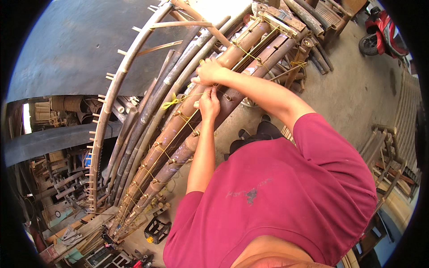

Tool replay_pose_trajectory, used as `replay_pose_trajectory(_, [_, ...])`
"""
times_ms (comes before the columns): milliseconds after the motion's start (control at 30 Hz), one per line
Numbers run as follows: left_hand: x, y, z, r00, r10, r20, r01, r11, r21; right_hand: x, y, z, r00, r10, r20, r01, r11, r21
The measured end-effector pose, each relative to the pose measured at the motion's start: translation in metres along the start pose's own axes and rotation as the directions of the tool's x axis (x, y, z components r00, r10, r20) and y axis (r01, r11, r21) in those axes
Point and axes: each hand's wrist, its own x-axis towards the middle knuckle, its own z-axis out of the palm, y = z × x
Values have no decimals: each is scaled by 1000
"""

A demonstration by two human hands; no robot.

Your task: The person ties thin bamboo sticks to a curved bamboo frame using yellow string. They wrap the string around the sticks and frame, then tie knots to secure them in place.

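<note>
Two thick brown bamboo poles lie side by side in front of me, a left pole [172,127] and a right pole [178,154], with short wooden pegs [228,97] and thin yellow cord lashed across them. At mid-length my left hand [209,105] pinches the thin yellow cord [193,94]. Just beyond it, my right hand [210,72] is closed over the left pole, with a bit of yellow at its fingers; its grip on the cord is partly hidden. A loose yellow bundle [172,102] hangs beside the left pole.
A curved bamboo rail with pegs [107,102] and several darker poles [154,100] stand at the left. A wooden crosspiece [278,24] joins the poles' far end. A black pedal-like object [157,230] lies on the floor, and a red motorbike [385,35] stands far right.
</note>
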Motion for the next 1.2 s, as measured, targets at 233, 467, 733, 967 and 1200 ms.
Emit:
replay_pose_trajectory(233, [-10,-22,-3,985,54,-163,-20,979,201,-132,-26,-115,784,-537,312,91,596,798])
replay_pose_trajectory(467, [72,44,-48,982,42,-182,-135,833,-536,-194,-33,-3,961,-217,171,8,640,768])
replay_pose_trajectory(733, [149,-67,-42,984,73,164,-115,956,268,-207,-106,2,944,-144,297,10,912,409])
replay_pose_trajectory(967, [-2,-96,-168,997,-74,22,57,897,439,-208,-203,38,574,-260,777,-674,-689,268])
replay_pose_trajectory(1200, [-76,-148,-106,990,-32,136,44,995,-87,-84,-278,-47,927,209,-312,279,172,945])
